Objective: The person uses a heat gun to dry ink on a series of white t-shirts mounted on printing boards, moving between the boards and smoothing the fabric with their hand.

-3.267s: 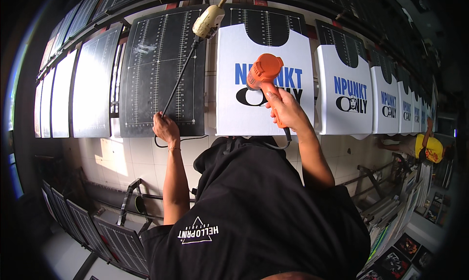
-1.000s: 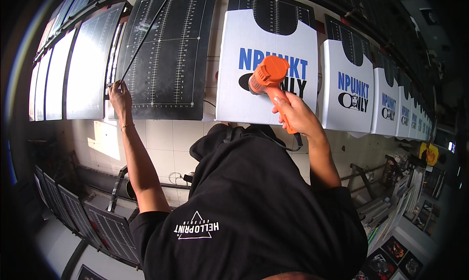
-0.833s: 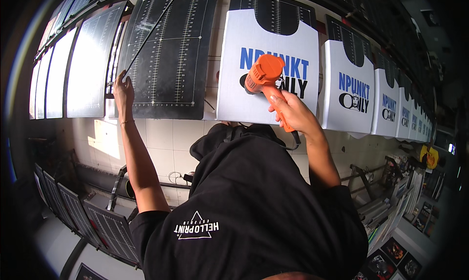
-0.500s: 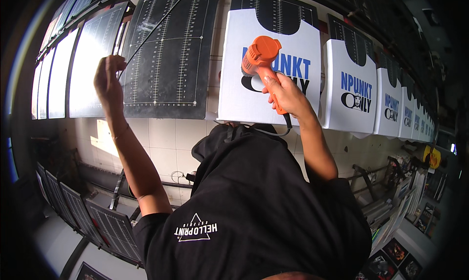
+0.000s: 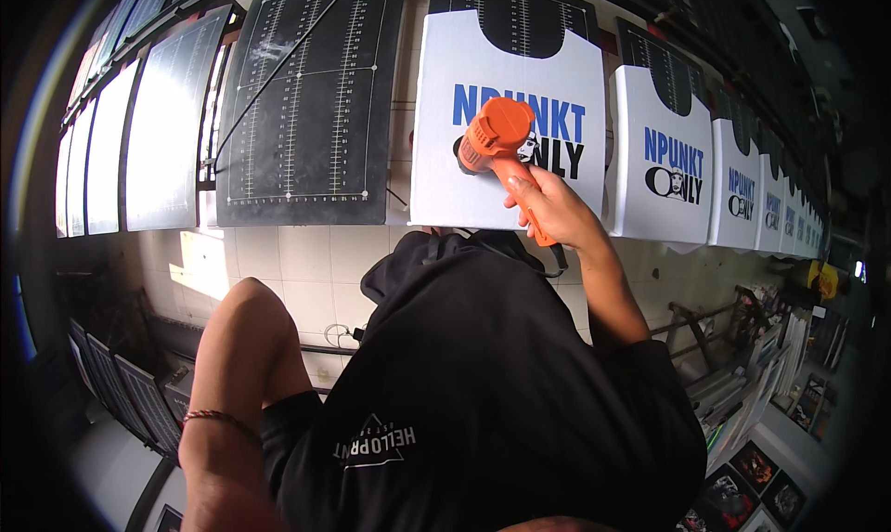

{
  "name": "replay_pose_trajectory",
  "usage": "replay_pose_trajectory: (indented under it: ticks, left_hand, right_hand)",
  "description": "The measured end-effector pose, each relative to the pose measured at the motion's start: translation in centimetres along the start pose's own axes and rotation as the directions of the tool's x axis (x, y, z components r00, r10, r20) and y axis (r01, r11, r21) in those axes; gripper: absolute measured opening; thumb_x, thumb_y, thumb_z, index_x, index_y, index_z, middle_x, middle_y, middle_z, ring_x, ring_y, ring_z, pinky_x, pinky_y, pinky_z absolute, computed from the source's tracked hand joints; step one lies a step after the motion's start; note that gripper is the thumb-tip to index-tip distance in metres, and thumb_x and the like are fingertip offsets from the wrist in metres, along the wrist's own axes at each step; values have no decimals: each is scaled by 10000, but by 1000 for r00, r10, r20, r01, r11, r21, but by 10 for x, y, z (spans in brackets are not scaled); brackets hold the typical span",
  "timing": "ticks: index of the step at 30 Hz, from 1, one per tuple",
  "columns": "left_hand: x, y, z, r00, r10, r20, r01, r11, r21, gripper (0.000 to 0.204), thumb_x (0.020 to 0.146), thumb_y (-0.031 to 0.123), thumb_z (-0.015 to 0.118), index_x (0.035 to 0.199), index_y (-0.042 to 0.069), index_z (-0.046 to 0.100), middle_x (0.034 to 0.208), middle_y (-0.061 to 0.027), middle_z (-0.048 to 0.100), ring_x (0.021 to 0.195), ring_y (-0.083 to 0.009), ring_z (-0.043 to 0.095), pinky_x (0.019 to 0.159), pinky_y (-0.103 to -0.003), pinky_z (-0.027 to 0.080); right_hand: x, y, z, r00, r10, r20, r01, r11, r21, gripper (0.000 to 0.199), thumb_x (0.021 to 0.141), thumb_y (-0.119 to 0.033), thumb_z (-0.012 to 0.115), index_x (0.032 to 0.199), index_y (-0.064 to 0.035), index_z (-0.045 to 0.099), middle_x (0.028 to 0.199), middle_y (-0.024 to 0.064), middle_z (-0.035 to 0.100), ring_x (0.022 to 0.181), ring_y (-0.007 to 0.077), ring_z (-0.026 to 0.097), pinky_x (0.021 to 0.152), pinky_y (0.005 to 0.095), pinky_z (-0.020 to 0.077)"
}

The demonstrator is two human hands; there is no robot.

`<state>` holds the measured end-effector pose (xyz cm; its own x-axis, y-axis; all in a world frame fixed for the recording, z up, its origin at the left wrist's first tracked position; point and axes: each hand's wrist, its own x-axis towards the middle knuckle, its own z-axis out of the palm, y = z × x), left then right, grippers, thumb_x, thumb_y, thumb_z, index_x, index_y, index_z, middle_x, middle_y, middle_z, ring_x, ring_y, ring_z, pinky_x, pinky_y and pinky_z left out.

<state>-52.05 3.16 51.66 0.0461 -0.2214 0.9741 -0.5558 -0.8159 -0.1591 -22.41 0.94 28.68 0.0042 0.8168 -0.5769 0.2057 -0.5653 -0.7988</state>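
Note:
My right hand [image 5: 557,207] is closed around the handle of an orange heat gun [image 5: 506,128]. Its dark nozzle points left over the print on a white T-shirt [image 5: 455,198], covering part of the blue and black lettering. A dark cord [image 5: 561,265] hangs from the handle's end. My left arm is sharply bent, its elbow beside the pallets and a braided bracelet [image 5: 223,415] round the forearm near the wrist. The left hand lies past the lower edge of the picture, so its fingers do not show.
Left of the shirt lies a bare black pallet [image 5: 306,151] with ruler markings, a thin dark rod [image 5: 288,63] slanting across it. Further pallets [image 5: 176,133] shine in sunlight. Several printed white shirts [image 5: 661,198] on pallets run off to the right. Behind me stand racks and framed prints [image 5: 729,495].
My left hand has come away from the thin rod and been drawn back toward me, out of view. The heat gun in my right hand has moved slightly down over the shirt.

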Motion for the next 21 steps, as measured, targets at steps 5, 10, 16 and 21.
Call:
replay_pose_trajectory:
  ticks: [5,10,16,21]
  left_hand:
    - [-10,14,5,994,33,103,-33,999,1,85,783,-18,615,839,21,666,856,-58,656,804,-150,642,722,-310,537]
    - [-11,18,5,997,74,-9,-74,996,-39,109,820,-23,578,877,-11,669,882,-73,660,829,-197,646,749,-336,546]
    - [0,25,14,994,107,24,-108,992,65,155,857,99,600,950,-2,672,950,-115,661,931,-226,637,841,-348,518]
    - [-9,21,3,974,-59,218,90,987,-133,229,842,182,645,989,9,672,995,-144,662,997,-244,626,904,-339,488]
  right_hand:
    - [-14,5,-11,999,-3,-41,3,1000,-5,418,986,-343,453,1124,48,510,897,98,610,623,91,548,499,237,487]
    - [-19,8,-14,998,8,-55,-8,1000,1,414,985,-343,458,1117,46,511,901,97,605,620,91,545,496,236,485]
    - [-3,1,-4,1000,-12,-1,12,999,34,452,981,-367,466,1147,51,507,903,94,602,629,92,543,508,234,481]
    - [21,-12,-4,996,-84,-33,85,996,20,478,976,-389,470,1172,46,507,900,94,601,627,94,540,511,239,484]
